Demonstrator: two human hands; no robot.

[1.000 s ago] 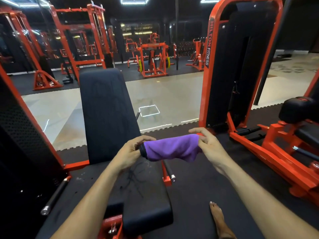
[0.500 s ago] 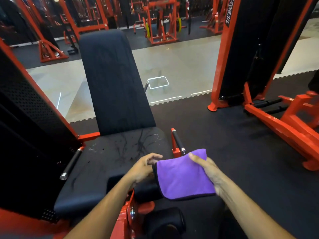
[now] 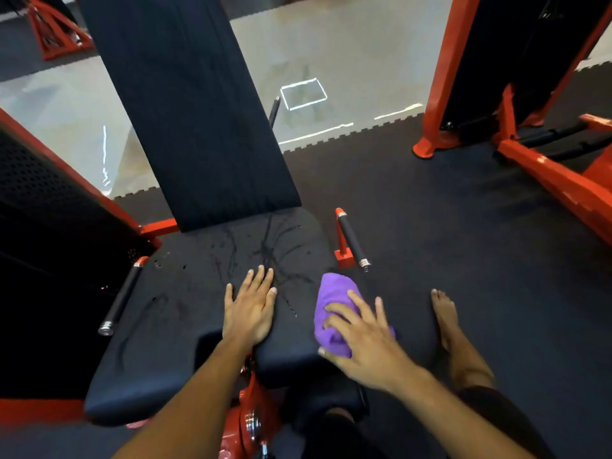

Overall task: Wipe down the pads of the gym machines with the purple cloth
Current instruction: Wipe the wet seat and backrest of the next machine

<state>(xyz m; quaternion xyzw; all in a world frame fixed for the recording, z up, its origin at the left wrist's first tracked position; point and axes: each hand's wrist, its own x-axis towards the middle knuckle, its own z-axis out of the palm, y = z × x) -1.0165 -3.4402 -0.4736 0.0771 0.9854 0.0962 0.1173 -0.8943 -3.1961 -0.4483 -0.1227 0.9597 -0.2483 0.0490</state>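
A black seat pad (image 3: 185,303) of an orange gym machine lies below me, streaked with dark scratches, and its tall black back pad (image 3: 195,111) rises behind it. The purple cloth (image 3: 331,293) is bunched on the seat pad's right edge. My right hand (image 3: 364,339) presses down on the cloth with fingers spread over it. My left hand (image 3: 251,306) rests flat and open on the middle of the seat pad, holding nothing.
Black grip handles stick out on the left (image 3: 119,299) and the right (image 3: 352,241) of the seat. A bare foot (image 3: 447,319) stands on the dark rubber floor at the right. Another orange machine frame (image 3: 543,173) stands at the far right, a perforated black panel (image 3: 39,207) at the left.
The view has tilted down toward the seat. My left hand let go of the cloth and went flat on the pad. My right hand brought the cloth down onto the seat's right edge.
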